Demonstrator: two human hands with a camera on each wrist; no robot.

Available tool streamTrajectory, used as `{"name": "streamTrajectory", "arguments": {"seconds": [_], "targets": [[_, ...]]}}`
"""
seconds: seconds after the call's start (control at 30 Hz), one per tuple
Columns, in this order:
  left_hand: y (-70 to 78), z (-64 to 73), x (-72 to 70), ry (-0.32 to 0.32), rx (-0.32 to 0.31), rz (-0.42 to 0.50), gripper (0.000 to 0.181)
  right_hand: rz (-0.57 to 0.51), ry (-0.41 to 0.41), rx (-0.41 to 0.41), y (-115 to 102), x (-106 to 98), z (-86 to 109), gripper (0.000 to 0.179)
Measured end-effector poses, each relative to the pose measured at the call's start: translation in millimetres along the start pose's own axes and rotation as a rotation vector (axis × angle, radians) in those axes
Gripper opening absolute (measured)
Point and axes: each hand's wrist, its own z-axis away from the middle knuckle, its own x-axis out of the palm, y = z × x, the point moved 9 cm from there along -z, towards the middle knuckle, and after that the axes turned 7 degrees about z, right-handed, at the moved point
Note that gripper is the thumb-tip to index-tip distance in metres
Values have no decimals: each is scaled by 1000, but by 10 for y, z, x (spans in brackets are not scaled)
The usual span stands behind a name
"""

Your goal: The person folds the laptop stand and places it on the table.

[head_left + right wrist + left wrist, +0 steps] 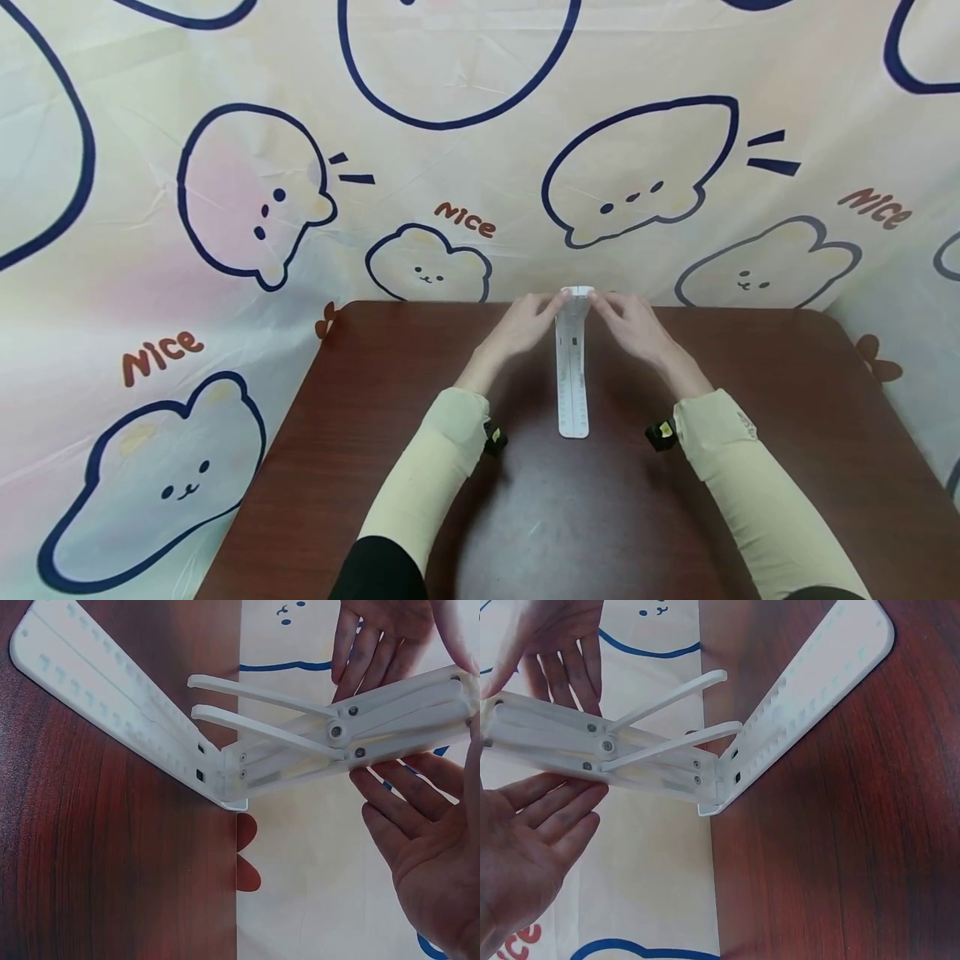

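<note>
A white folding stand (573, 375) is on the brown table near its far edge. Its long notched base (802, 694) lies flat, and a hinged upper section (300, 757) rises from the far end. Two thin support arms (679, 742) stick out from that section, their free ends off the base. My left hand (527, 323) holds the raised section's top end from the left, thumb at its edge. From the right, my right hand (636, 329) holds the same end, thumb at the edge. The other fingers of both hands extend along its sides.
The brown table (360, 433) has its back edge close to the hinge. Behind it hangs a pale cloth (517, 200) printed with cartoon outlines. A small dark device sits at each wrist, below the light sleeves (427, 467).
</note>
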Motion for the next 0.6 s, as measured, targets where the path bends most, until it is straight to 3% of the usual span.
{"name": "streamTrajectory", "arguments": {"seconds": [0.37,0.5,0.6], "targets": [[-3,58,34,5,2,60,75,-73,-7,-1,60,54,48,64],[-22,94,55,11,7,86,74,-118,50,58,202,47,124,69],[-44,139,35,52,22,101,71,-118,108,76,311,29,193,65]]}}
